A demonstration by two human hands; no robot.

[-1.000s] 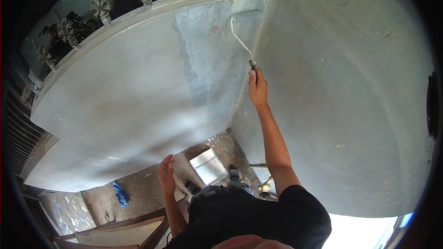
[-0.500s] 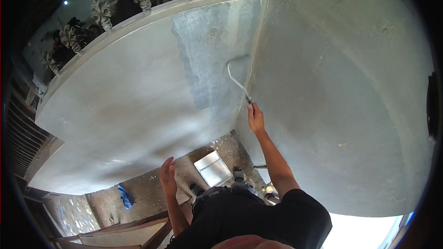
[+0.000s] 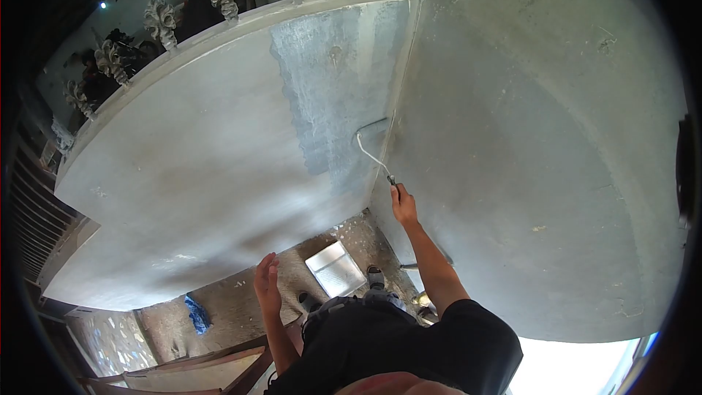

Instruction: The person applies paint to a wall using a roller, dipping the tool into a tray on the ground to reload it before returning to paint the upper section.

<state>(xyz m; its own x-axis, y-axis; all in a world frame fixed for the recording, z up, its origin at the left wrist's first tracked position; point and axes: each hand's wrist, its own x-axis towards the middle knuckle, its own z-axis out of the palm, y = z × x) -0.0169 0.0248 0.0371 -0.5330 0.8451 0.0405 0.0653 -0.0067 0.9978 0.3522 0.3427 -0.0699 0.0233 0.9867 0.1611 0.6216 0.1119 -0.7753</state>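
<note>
"Item one?"

"Paint roller [image 3: 375, 126]: grey cylindrical cover, thin pale bent frame, dark handle partly hidden in the right hand [image 3: 404, 208]."

"Pose?"

"Cover set crosswise, apparently against the wall panel [image 3: 205, 153], its outer end just beside the corner. The frame runs from the cover's left end down to the handle."

"Item two, the wall panel?"

"Curved, pale grey, smudged in places. A darker bluish-grey patch lies toward its corner end, ragged along the left edge, with a paler upright strip near the top. Wetness cannot be determined."
</note>
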